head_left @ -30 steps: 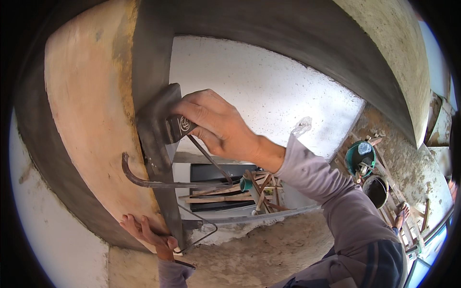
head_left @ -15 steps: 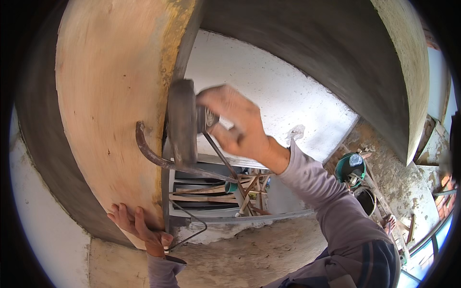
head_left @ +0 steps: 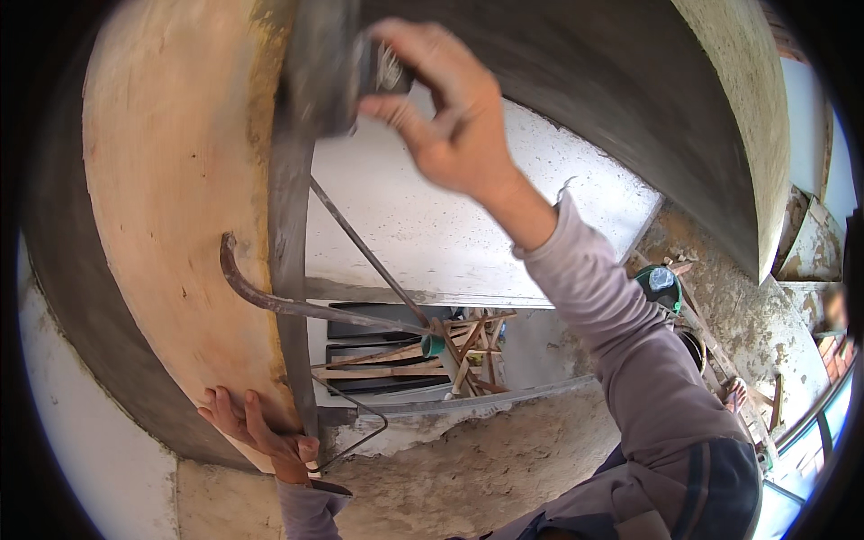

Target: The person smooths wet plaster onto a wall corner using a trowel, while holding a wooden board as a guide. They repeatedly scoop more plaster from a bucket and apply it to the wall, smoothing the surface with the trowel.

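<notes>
A tall plywood form board (head_left: 171, 225) fills the left of the frame, its long axis running top to bottom, its grey mortar-coated edge (head_left: 290, 270) facing me. My left hand (head_left: 256, 427), lower left, lies open with fingers spread flat on the board's foot, I judge to steady it. A bent steel bar (head_left: 270, 301) hooks around the board at mid-left, clamping it. At top centre my right hand (head_left: 445, 112) has its fingers closed around the handle of a plastering float (head_left: 328, 63), whose blurred blade stands upright along the edge, pointing upward.

Trowel (head_left: 328, 67) blurred — its handle hidden inside the right hand (head_left: 450, 117).
</notes>
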Demonstrator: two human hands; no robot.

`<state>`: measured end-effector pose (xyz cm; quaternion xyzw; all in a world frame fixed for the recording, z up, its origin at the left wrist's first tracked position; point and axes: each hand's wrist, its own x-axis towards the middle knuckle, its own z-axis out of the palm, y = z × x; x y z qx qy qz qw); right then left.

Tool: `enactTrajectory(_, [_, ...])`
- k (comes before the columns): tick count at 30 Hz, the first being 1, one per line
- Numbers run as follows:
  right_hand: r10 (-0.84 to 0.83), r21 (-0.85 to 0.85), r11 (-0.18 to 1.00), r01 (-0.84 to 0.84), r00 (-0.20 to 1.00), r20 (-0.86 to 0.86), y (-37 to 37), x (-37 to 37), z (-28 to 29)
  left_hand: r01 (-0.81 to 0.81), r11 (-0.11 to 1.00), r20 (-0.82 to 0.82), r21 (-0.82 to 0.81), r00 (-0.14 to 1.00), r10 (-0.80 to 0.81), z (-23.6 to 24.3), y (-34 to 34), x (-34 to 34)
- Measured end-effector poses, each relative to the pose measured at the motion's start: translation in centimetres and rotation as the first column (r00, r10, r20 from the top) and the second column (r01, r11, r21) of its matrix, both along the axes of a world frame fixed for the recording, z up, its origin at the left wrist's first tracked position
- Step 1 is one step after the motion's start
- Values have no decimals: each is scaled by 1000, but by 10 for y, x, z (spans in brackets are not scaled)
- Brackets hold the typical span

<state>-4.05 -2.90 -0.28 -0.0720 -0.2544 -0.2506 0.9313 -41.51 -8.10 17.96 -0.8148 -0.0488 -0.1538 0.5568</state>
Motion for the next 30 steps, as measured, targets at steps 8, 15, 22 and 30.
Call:
enactTrajectory(8, [317,-329,930,-162,807,498,7,-47,-31,-8,998,-71,60,997,13,2,-2,4])
enactTrajectory(15, [-86,-94,992,85,996,-3,11,15,-15,8,999,-78,35,997,-5,2,1,7])
enactTrajectory(22, [199,-111,977,-182,965,168,46,-52,-13,5,999,-75,48,997,-2,2,1,7])
enactTrajectory(30, [291,-101,956,-277,940,176,47,-33,-34,20,996,-84,82,996,-13,5,2,5])
